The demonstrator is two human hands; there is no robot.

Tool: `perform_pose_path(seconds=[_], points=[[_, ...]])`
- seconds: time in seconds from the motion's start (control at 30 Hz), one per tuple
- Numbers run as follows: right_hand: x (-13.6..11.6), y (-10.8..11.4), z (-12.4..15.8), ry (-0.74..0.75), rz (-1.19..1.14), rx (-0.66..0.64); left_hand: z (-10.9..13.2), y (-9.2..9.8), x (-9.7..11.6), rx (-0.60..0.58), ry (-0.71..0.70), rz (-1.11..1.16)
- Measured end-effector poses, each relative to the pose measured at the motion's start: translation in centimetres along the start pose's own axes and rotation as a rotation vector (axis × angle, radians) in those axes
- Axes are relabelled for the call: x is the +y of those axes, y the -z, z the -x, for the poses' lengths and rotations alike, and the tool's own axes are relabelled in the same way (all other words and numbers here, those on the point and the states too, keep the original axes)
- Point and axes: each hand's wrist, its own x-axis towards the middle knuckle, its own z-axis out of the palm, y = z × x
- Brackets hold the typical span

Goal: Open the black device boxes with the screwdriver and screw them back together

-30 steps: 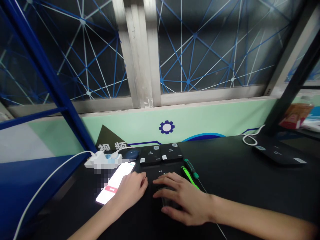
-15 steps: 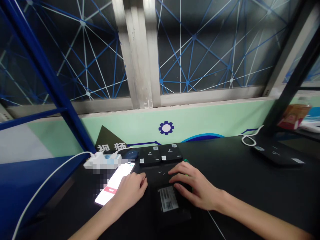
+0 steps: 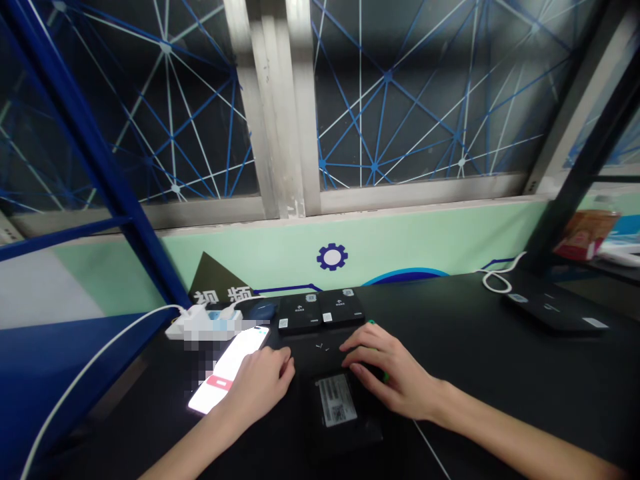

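Observation:
My left hand (image 3: 267, 379) rests palm down over the right edge of a lit phone (image 3: 235, 363), fingers curled in. Their tips and whatever they may hold are hidden. To the right, my right hand (image 3: 387, 363) is open, its bent fingers spread and pointing left. Small bits of something green (image 3: 371, 323) show behind and beneath it. Between my hands lies a black box (image 3: 345, 433) with a white printed label (image 3: 336, 400). Just beyond it is a dark surface with small white marks (image 3: 323, 347); its outline is lost in the black desk.
Two flat black boxes (image 3: 299, 313) stand side by side near the wall, with a dark blue mouse (image 3: 263, 311) at their left. A white power strip (image 3: 205, 323) with cables sits farther left. Another black flat box (image 3: 555, 310) and a looped white cable (image 3: 497, 283) are at right.
My right fingertips have shifted slightly right, away from the white marks. The green bit between its fingers no longer shows there. My left hand stays in place on the phone's edge.

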Motion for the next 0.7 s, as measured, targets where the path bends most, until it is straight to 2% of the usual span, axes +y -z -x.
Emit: perform_pose_path(seconds=[0.7], points=[[-0.01, 0.12, 0.06, -0.014, 0.025, 0.004, -0.12, -0.12, -0.09, -0.008, 0.005, -0.007]])
